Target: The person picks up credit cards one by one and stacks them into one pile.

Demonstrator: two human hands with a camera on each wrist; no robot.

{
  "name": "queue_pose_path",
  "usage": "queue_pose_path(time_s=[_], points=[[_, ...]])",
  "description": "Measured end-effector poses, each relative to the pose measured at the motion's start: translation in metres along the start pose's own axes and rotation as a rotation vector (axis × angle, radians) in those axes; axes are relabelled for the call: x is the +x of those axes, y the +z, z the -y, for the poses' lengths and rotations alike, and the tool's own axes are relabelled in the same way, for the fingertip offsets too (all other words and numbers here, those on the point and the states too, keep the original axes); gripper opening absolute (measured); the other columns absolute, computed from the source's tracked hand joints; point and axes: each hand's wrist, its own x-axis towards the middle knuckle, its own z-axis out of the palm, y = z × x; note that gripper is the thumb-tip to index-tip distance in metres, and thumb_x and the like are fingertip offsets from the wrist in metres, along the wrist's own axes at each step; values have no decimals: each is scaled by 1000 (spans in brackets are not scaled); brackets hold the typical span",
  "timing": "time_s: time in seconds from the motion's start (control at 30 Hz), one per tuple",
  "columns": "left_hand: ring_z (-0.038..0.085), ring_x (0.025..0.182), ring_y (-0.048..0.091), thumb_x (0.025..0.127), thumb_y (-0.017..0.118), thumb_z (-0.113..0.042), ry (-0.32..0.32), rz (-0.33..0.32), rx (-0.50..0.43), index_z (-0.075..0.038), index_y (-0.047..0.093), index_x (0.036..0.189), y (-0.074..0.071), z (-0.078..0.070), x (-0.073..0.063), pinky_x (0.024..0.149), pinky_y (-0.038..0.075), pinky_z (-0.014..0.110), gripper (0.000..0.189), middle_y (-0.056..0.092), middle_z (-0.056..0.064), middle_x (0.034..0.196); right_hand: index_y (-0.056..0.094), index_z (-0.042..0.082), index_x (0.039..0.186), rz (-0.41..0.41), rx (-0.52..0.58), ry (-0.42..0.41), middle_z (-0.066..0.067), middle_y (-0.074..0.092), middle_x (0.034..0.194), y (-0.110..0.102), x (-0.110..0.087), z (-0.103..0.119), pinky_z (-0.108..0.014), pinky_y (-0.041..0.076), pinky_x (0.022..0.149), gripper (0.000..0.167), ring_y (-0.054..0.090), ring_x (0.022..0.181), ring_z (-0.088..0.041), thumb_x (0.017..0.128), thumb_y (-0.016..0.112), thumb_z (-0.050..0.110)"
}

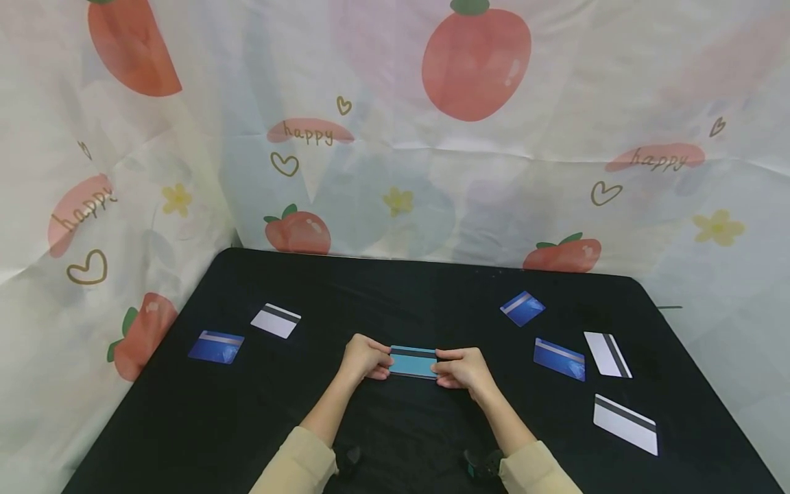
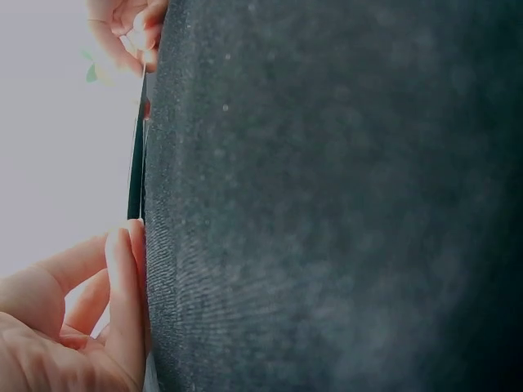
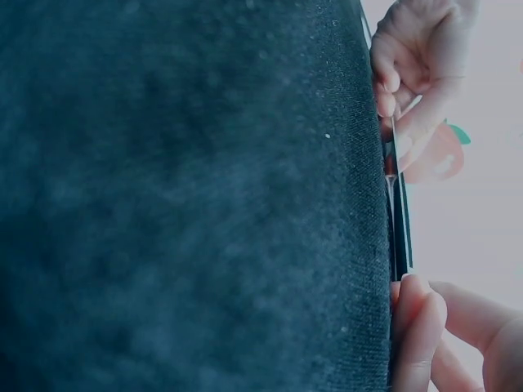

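A light-blue card (image 1: 413, 363) with a dark stripe lies level between both hands, close over the black table. At its left end my left hand (image 1: 365, 358) pinches it between thumb and fingers. My right hand (image 1: 464, 370) pinches the opposite end the same way. Seen edge-on in the left wrist view, the card (image 2: 136, 167) is a thin dark strip running between the left hand (image 2: 90, 314) and the other hand's fingertips. The right wrist view also shows the card (image 3: 400, 224) edge-on, with the right hand (image 3: 445, 335) at its near end.
On the black table (image 1: 345, 295), a blue card (image 1: 216, 347) and a white striped card (image 1: 276, 320) lie to the left. To the right lie blue cards (image 1: 522, 309) (image 1: 559, 359) and white striped cards (image 1: 607, 355) (image 1: 625, 424). A printed curtain (image 1: 382, 192) hangs behind the table.
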Motion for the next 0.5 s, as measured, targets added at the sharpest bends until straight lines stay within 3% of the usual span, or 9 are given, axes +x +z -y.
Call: queue_pose_path(time_s=[0.5], points=[[11, 43, 59, 72, 74, 0, 56, -41, 96, 0, 73, 86, 0, 3, -1, 42, 52, 25, 15, 66, 9, 61, 64, -6, 109, -24, -45, -40, -14, 67, 69, 1, -2, -1, -22, 51, 44, 37, 58, 44, -12, 73, 73, -2]])
